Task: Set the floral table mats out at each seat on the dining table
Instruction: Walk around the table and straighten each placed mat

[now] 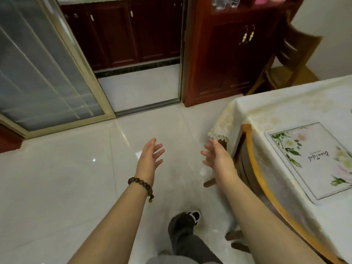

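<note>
One floral table mat (pixel 312 161) lies flat on the dining table (pixel 282 111) at the right, near the table's left edge, printed with white flowers, green leaves and script lettering. The table wears a pale cloth with a lace corner hanging down. My left hand (pixel 150 157), with a bead bracelet on the wrist, is held out over the floor, palm turned inward and fingers spread. My right hand (pixel 217 155) mirrors it, close to the table's corner, fingers apart. Neither hand holds anything.
A wooden chair (pixel 253 159) is tucked under the table's near side. Another chair (pixel 291 60) stands at the far end by the red-brown cabinet (pixel 228 60). A sliding glass door (pixel 42 69) opens to a kitchen. My foot (pixel 194 216) steps on the glossy tiled floor.
</note>
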The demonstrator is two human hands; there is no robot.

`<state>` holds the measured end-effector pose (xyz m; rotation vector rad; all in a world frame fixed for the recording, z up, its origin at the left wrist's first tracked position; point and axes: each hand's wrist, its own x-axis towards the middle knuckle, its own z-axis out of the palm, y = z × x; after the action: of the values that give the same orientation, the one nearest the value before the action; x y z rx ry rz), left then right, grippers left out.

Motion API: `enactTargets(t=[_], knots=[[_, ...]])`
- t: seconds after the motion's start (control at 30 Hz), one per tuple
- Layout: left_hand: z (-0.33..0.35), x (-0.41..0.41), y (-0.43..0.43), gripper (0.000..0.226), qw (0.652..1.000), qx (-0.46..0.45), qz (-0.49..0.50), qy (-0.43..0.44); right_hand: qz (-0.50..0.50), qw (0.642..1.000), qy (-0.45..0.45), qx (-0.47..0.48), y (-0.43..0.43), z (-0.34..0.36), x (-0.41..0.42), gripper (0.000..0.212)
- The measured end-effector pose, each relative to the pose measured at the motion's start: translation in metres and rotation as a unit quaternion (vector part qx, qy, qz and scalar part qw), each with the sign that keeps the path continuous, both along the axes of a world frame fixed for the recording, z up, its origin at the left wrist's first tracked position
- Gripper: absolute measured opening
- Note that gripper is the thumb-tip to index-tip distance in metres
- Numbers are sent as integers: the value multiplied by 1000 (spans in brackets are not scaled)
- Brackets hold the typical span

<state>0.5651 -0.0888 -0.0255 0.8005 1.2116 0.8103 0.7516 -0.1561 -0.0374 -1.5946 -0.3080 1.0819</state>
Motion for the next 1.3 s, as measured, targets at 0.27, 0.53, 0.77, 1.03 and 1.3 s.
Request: enactTargets(t=[0.27, 0.53, 0.77, 1.03, 1.3], knots=[[34, 148, 100, 36, 992, 45, -119, -5, -129, 990, -8, 52, 61, 39, 127, 42], [45, 291, 119, 29, 961, 56, -271, -26, -255, 964, 1, 70, 34, 52, 230, 40], [33, 387, 106, 29, 907, 51, -417, -39, -404, 913, 25, 56, -13, 41, 282, 26], [19, 479, 91, 36, 825, 11, -564, -43, -572, 818, 28, 44, -58, 31, 298, 30], [-5, 508, 82, 40, 767, -15, -641, -26, -657, 753, 34, 20, -81, 13, 278, 35]])
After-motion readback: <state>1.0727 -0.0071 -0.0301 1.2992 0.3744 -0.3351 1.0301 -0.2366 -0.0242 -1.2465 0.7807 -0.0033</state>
